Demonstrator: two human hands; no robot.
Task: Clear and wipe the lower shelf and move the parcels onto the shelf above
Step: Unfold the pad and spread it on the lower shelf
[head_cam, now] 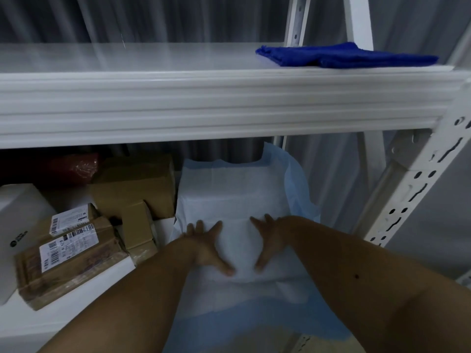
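Head view, left to right: taped cardboard parcels (pixel 68 256) stacked on lower shelf (pixel 15 324), stiff, likely light, lift by edges. Left hand (pixel 207 247) and right hand (pixel 270 240), fingers spread flat, press soft white-blue pad (pixel 234 194) beside them, limp, slippery. Blue cloth (pixel 344 56) on upper shelf (pixel 178 98)
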